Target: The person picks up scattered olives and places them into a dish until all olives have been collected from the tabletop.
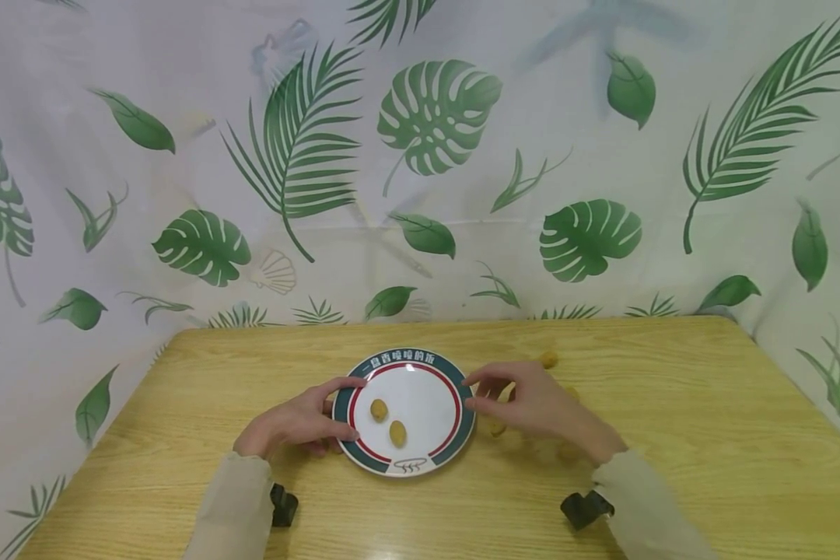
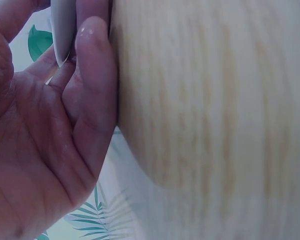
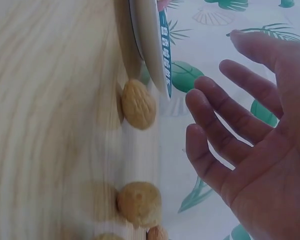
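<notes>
A round white plate (image 1: 420, 397) with a dark green rim and a red ring lies on the wooden table. Two walnuts, one (image 1: 379, 410) behind the other (image 1: 397, 433), sit on its left half. My left hand (image 1: 301, 416) grips the left rim, with the thumb over the edge and some fingers beneath it. At the right rim hovers my right hand (image 1: 525, 397), its fingers loosely bent and nothing between them. In the right wrist view, a wrinkled walnut (image 3: 138, 104) lies on the table beside the plate, below those fingers.
More walnuts lie right of the plate, one (image 1: 548, 358) behind my right hand and another (image 3: 139, 204) in the right wrist view; my hand partly hides this group. A leaf-patterned cloth (image 1: 434, 257) hangs behind the table (image 1: 707, 435).
</notes>
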Demonstrator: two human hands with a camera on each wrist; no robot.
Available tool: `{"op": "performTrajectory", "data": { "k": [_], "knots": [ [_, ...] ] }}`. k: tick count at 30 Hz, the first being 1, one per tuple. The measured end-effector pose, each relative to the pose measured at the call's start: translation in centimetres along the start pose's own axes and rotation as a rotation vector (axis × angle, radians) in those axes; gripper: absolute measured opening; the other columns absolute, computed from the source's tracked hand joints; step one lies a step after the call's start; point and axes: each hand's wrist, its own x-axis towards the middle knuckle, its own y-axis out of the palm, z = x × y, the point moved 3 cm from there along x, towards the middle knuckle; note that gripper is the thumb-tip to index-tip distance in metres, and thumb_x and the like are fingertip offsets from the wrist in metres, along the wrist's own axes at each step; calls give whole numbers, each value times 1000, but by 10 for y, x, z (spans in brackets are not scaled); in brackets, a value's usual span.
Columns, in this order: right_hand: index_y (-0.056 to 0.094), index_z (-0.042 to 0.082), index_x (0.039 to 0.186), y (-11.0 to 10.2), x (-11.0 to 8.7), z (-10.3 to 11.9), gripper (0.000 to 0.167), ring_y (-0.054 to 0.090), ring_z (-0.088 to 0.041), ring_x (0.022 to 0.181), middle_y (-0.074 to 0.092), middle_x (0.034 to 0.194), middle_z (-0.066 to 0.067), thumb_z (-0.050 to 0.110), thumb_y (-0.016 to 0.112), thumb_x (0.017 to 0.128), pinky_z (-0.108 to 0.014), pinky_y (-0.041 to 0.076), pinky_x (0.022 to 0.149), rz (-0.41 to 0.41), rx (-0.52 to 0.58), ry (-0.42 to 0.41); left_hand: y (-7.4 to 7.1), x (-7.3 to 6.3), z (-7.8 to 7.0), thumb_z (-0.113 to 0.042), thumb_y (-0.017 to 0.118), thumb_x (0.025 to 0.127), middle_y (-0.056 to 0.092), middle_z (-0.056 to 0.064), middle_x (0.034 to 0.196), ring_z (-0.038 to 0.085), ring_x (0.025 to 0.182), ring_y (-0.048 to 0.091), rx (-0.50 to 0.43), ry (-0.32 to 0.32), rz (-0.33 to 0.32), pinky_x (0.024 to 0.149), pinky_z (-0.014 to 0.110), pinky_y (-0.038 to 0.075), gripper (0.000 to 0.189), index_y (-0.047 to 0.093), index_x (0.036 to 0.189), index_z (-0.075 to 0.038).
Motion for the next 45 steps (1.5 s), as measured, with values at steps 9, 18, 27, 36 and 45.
{"op": "performTrajectory", "data": {
  "k": [9, 18, 27, 36, 45],
  "knots": [
    [74, 13, 118, -7, -11, -8, 30, 62, -10, 85, 70, 93, 7, 30, 76, 93, -23, 54, 72, -26, -29, 35, 0, 0, 1, -21, 80, 88, 65, 9, 103, 20, 74, 62, -4, -1, -5, 62, 28, 51, 76, 42, 153, -33],
    [74, 12, 118, -13, -19, -13, 33, 63, -11, 83, 70, 92, 6, 34, 75, 93, -23, 53, 70, -4, -61, 75, 0, 0, 0, -22, 80, 88, 65, 8, 102, 20, 74, 63, -1, -6, -6, 62, 28, 51, 75, 42, 152, -34],
    [75, 12, 116, -16, -24, -18, 31, 62, -7, 75, 71, 89, 7, 31, 76, 92, -22, 52, 67, -5, -92, 69, -1, 0, 1, -22, 80, 88, 65, 9, 104, 21, 74, 63, 1, -11, -13, 62, 28, 51, 76, 42, 153, -34],
    [72, 14, 121, -16, -29, -23, 37, 65, -9, 77, 74, 95, 3, 38, 75, 93, -24, 53, 68, 90, -100, 128, -1, 1, 0, -22, 80, 88, 66, 8, 103, 20, 74, 63, 3, -4, -8, 63, 29, 52, 76, 42, 153, -33],
    [74, 14, 118, -10, -25, -24, 36, 64, -4, 79, 74, 91, 7, 38, 76, 91, -25, 52, 72, 109, -175, 119, 0, 1, 0, -22, 80, 88, 66, 8, 103, 20, 75, 64, -3, 1, 0, 63, 29, 52, 75, 42, 152, -33]
  ]
}}
